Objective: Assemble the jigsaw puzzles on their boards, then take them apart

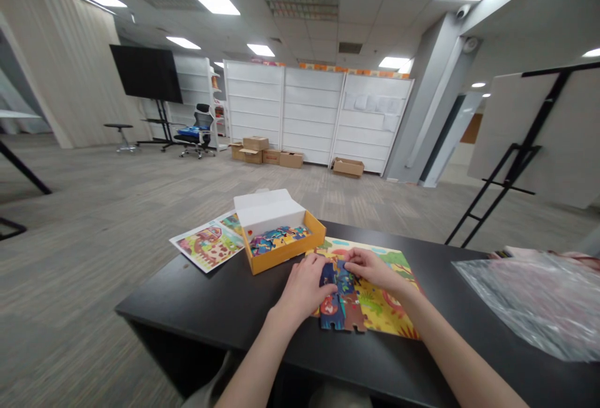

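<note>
Several joined jigsaw puzzle pieces [344,308], dark blue and brown, lie on a yellow and green picture sheet [400,311]. Over their left side rests my left hand [304,286], open, thumb and fingers apart, touching the pieces at the left edge. My right hand [372,267] is at the upper right of the joined pieces, thumb and fingertips closed on a blue puzzle piece [345,273]. The fingers partly cover this piece, so how it fits its neighbours is hidden. Just beyond my left hand stands a yellow box [281,257] with loose puzzle pieces [276,239] inside and its white lid raised.
Left of the box, a printed farm picture [210,247] lies on the black table [210,308]. A clear plastic bag [534,305] sits at the table's right. Cardboard boxes [255,150], an office chair [195,133] and a screen on a stand [146,75] are farther back.
</note>
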Demonstrator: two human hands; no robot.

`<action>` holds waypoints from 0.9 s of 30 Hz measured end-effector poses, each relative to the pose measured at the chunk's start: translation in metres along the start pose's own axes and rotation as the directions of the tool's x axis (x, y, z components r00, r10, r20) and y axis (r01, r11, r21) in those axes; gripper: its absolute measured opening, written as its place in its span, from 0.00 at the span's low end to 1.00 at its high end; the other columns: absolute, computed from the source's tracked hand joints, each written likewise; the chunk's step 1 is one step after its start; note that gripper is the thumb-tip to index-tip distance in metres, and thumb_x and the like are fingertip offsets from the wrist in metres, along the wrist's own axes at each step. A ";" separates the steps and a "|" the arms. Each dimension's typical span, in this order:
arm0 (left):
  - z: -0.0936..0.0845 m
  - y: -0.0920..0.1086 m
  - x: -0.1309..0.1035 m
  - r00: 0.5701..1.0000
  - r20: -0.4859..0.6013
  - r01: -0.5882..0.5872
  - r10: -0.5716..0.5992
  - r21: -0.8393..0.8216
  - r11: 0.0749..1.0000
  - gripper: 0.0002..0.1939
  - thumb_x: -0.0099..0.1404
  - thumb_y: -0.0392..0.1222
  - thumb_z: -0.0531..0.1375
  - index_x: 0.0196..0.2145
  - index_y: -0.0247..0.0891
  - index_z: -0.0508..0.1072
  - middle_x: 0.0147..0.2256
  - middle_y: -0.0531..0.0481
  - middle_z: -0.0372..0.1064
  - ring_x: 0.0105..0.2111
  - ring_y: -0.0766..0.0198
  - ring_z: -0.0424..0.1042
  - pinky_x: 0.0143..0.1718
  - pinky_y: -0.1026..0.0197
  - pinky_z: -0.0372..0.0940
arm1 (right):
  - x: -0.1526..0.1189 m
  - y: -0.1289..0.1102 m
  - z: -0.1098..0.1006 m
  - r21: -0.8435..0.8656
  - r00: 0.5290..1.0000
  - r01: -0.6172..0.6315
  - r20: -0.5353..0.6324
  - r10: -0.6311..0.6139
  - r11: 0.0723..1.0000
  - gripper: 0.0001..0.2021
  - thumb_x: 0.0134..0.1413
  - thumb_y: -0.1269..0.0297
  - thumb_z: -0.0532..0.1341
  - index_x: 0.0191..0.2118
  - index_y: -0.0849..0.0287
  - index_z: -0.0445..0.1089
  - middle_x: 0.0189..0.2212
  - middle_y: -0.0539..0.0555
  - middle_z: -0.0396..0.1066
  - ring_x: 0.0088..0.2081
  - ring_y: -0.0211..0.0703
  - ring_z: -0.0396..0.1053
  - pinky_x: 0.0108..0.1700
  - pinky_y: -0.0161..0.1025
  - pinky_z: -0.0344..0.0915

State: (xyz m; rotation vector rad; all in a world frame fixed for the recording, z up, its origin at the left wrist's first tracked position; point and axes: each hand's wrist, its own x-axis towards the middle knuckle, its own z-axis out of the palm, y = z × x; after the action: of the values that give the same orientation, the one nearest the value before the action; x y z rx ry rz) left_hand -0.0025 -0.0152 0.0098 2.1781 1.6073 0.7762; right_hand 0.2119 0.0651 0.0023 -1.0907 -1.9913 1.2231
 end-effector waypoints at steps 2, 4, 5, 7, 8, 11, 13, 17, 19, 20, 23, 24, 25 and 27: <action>0.002 0.003 -0.001 1.000 0.001 -0.011 0.011 -0.011 1.000 0.23 0.61 0.47 0.66 0.53 0.44 0.71 0.51 0.47 0.69 0.52 0.51 0.70 0.52 0.51 0.62 | -0.001 -0.002 -0.001 0.013 1.000 -0.005 0.011 0.005 1.000 0.21 0.49 0.45 0.67 0.34 0.57 0.66 0.26 0.48 0.70 0.29 0.39 0.67 0.31 0.36 0.60; 0.004 0.005 -0.001 1.000 0.013 -0.019 0.019 -0.014 1.000 0.24 0.60 0.48 0.67 0.54 0.45 0.71 0.51 0.47 0.69 0.52 0.50 0.70 0.52 0.51 0.62 | -0.001 -0.002 -0.001 0.029 1.000 -0.005 0.013 0.005 1.000 0.21 0.49 0.44 0.67 0.34 0.57 0.66 0.26 0.48 0.70 0.28 0.39 0.67 0.31 0.35 0.60; 0.005 0.006 0.000 1.000 0.021 -0.019 0.019 -0.013 1.000 0.25 0.60 0.48 0.67 0.54 0.45 0.71 0.51 0.47 0.69 0.52 0.50 0.70 0.52 0.51 0.62 | 0.000 -0.002 -0.001 0.035 1.000 -0.006 0.012 0.006 0.999 0.21 0.48 0.44 0.68 0.33 0.57 0.66 0.26 0.48 0.70 0.28 0.39 0.67 0.31 0.35 0.60; 0.007 0.007 0.001 0.999 0.033 -0.013 0.013 -0.012 1.000 0.25 0.59 0.48 0.68 0.53 0.45 0.71 0.51 0.47 0.70 0.52 0.50 0.70 0.52 0.50 0.62 | 0.001 0.000 -0.001 0.036 1.000 -0.026 0.008 0.025 0.999 0.21 0.47 0.44 0.68 0.33 0.57 0.66 0.24 0.47 0.69 0.26 0.38 0.65 0.28 0.34 0.58; 0.007 0.007 0.001 0.999 0.039 -0.009 0.010 -0.012 1.000 0.25 0.59 0.48 0.68 0.53 0.46 0.71 0.52 0.47 0.70 0.52 0.50 0.70 0.52 0.50 0.62 | 0.001 0.001 -0.001 0.029 0.999 -0.043 -0.001 0.043 0.999 0.21 0.47 0.43 0.68 0.33 0.57 0.66 0.22 0.46 0.68 0.23 0.36 0.64 0.26 0.34 0.56; 0.008 0.006 0.003 0.999 0.054 0.002 -0.001 -0.017 1.000 0.24 0.59 0.49 0.67 0.53 0.45 0.72 0.52 0.47 0.70 0.53 0.50 0.69 0.52 0.50 0.62 | 0.003 0.007 0.001 -0.001 0.993 -0.100 -0.055 0.100 0.995 0.22 0.47 0.41 0.67 0.32 0.56 0.65 0.16 0.43 0.62 0.17 0.34 0.57 0.21 0.32 0.51; 0.008 0.005 0.003 0.998 0.059 0.003 -0.002 -0.021 1.000 0.24 0.60 0.49 0.67 0.53 0.45 0.72 0.52 0.47 0.70 0.53 0.50 0.69 0.53 0.50 0.61 | 0.004 0.010 0.002 -0.020 0.988 -0.123 -0.097 0.120 0.992 0.22 0.48 0.41 0.66 0.31 0.55 0.65 0.14 0.42 0.61 0.16 0.34 0.56 0.20 0.32 0.50; 0.009 0.004 0.004 0.998 0.061 -0.006 0.007 -0.019 1.000 0.24 0.59 0.49 0.68 0.52 0.45 0.72 0.52 0.47 0.70 0.53 0.50 0.70 0.53 0.49 0.61 | 0.006 0.014 0.005 -0.038 0.975 -0.182 -0.136 0.176 0.983 0.21 0.49 0.40 0.64 0.31 0.54 0.64 0.10 0.42 0.59 0.13 0.34 0.54 0.17 0.32 0.48; 0.008 0.004 0.004 0.998 0.061 -0.009 0.010 -0.018 1.000 0.24 0.59 0.49 0.68 0.51 0.44 0.72 0.52 0.46 0.71 0.53 0.49 0.70 0.53 0.49 0.61 | 0.007 0.014 0.005 -0.021 0.973 -0.180 -0.153 0.175 0.983 0.21 0.49 0.40 0.64 0.31 0.53 0.64 0.10 0.41 0.59 0.12 0.35 0.54 0.16 0.32 0.48; 0.008 0.004 0.004 0.998 0.061 -0.009 0.010 -0.026 1.000 0.24 0.59 0.49 0.68 0.51 0.43 0.72 0.52 0.45 0.71 0.53 0.49 0.69 0.54 0.50 0.62 | 0.007 0.014 0.005 -0.011 0.973 -0.167 -0.165 0.163 0.986 0.21 0.49 0.40 0.64 0.32 0.53 0.64 0.10 0.42 0.59 0.13 0.34 0.54 0.16 0.32 0.48; 0.007 0.005 0.004 0.999 0.046 0.010 -0.007 -0.060 0.998 0.26 0.58 0.47 0.69 0.53 0.42 0.71 0.52 0.44 0.71 0.54 0.50 0.70 0.54 0.53 0.63 | 0.008 0.011 0.002 0.050 0.969 -0.113 -0.214 0.122 0.992 0.22 0.49 0.40 0.65 0.35 0.54 0.67 0.14 0.43 0.62 0.14 0.34 0.57 0.18 0.33 0.52; 0.007 0.005 0.004 0.999 0.037 0.020 -0.018 -0.067 0.998 0.27 0.57 0.47 0.69 0.54 0.42 0.70 0.52 0.44 0.71 0.53 0.51 0.70 0.54 0.53 0.63 | 0.007 0.009 0.001 0.084 0.968 -0.093 -0.228 0.110 0.992 0.22 0.48 0.40 0.66 0.37 0.55 0.67 0.16 0.44 0.64 0.16 0.35 0.59 0.19 0.33 0.54; 0.006 0.005 0.004 0.999 0.026 0.031 -0.029 -0.069 0.997 0.28 0.57 0.46 0.70 0.54 0.42 0.70 0.52 0.44 0.71 0.53 0.51 0.70 0.53 0.53 0.63 | 0.007 0.007 0.000 0.122 0.966 -0.072 -0.238 0.100 0.990 0.23 0.47 0.41 0.67 0.38 0.56 0.68 0.19 0.45 0.66 0.18 0.35 0.61 0.21 0.34 0.57; 0.006 0.005 0.004 0.999 0.000 0.045 -0.045 -0.071 0.996 0.30 0.57 0.46 0.70 0.56 0.42 0.68 0.52 0.44 0.71 0.53 0.50 0.70 0.53 0.53 0.63 | 0.005 0.003 -0.001 0.193 0.969 -0.042 -0.232 0.087 0.980 0.24 0.46 0.42 0.69 0.39 0.57 0.69 0.23 0.46 0.68 0.21 0.35 0.63 0.24 0.34 0.60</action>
State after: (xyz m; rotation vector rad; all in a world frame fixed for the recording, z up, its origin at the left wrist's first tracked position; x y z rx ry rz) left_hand 0.0059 -0.0122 0.0089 2.0850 1.5991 0.8088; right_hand 0.2110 0.0709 0.0006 -1.1567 -1.6373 1.2208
